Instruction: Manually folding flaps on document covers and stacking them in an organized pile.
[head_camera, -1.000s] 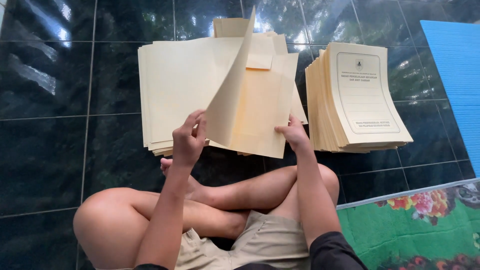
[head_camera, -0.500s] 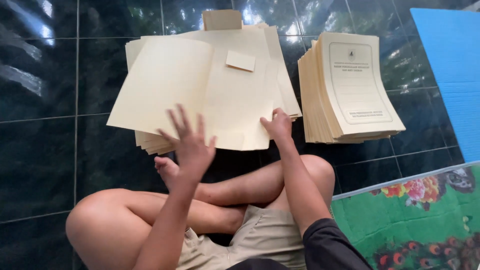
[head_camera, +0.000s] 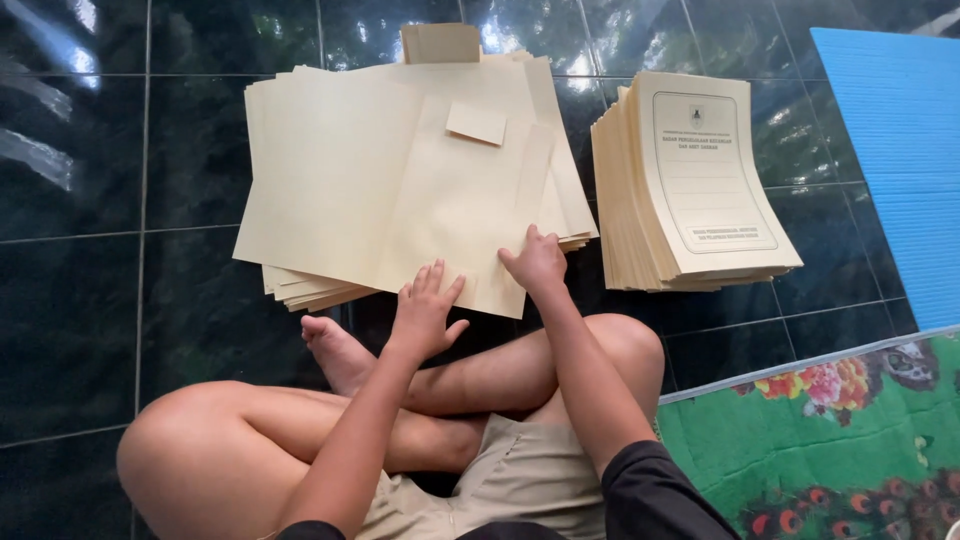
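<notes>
Cream card covers most of what lies ahead of the fingers: an opened folder (head_camera: 440, 200) lies flat on top of a loose, splayed pile (head_camera: 300, 285) of the same unfolded blanks, on the dark tiles (head_camera: 70, 300). The left hand (head_camera: 425, 310) rests at the near edge of that folder, fingers spread and flat, gripping nothing. The right hand (head_camera: 537, 262) presses down just beside it on the near right corner, fingers close together and lying on the card, not clamped around it. A small flap (head_camera: 476, 123) shows beyond the fingertips, near the far edge of the sheet.

To the right of the right hand, well apart from it, stands a neat stack (head_camera: 690, 185) of folded, printed folders. By the look of it that stack is the finished part, and it is already thick. The pile under the hands seems the part left, and it also holds many sheets; how many, I cannot tell. The top sheet itself looks unfolded, so its folding is not yet done.

A blue mat (head_camera: 895, 150) and a green flowered rug (head_camera: 830, 440) lie further right.
</notes>
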